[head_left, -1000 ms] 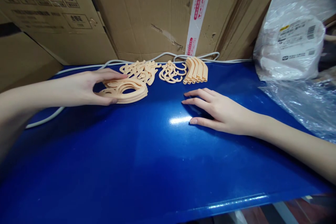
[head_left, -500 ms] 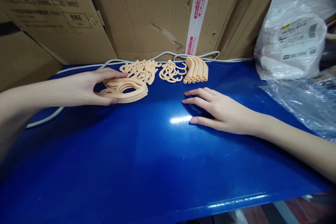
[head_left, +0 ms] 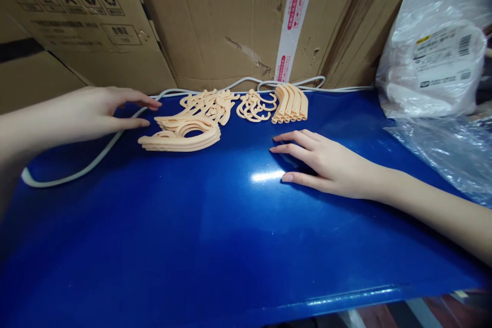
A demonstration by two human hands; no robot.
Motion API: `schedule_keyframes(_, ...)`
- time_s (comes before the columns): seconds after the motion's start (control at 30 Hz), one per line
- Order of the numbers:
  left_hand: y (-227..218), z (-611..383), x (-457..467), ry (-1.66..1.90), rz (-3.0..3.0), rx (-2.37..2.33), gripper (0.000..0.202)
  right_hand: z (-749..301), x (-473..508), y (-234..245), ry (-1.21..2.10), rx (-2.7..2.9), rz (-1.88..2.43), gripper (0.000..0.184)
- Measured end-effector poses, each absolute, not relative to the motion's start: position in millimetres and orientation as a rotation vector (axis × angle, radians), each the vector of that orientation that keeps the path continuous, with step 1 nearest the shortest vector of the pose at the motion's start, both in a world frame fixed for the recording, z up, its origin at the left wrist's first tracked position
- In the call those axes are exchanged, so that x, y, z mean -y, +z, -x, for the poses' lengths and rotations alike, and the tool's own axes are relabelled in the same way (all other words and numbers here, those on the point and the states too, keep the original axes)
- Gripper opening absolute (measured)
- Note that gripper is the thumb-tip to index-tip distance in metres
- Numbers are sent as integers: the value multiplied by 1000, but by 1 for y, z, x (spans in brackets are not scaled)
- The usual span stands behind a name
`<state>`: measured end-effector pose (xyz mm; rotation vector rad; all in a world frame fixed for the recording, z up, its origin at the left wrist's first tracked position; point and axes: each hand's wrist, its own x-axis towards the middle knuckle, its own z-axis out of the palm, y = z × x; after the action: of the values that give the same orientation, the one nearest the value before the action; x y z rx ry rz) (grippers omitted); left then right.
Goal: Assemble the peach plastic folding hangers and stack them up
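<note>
My left hand hovers just left of a stack of peach curved plastic pieces, fingers apart and holding nothing. Behind that stack lies a loose heap of peach plastic arms. To its right is a small pile of peach plastic hooks, and beside them a neat row of peach bent plastic pieces. My right hand rests on the blue table in front of this row, fingers spread, with nothing in it.
A white cable runs along the table's back and loops down at the left. Cardboard boxes stand behind. At the right are a clear plastic bag with a white label and crumpled plastic film.
My left hand has let go of the stack of curved pieces and moved left and slightly up. My right hand stays in place on the table.
</note>
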<state>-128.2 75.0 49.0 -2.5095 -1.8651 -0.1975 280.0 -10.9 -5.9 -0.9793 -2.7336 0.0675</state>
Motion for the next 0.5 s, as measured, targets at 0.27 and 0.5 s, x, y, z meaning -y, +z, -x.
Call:
schedule_keyframes(0.27, 50, 84, -46, -531, 2397, 1462, 78, -280, 10, -7, 54, 2744, 980, 58)
schedule_keyframes(0.5, 44, 48, -10, -372, 2569, 1274, 73, -280, 10, -6, 59, 2739, 983, 56)
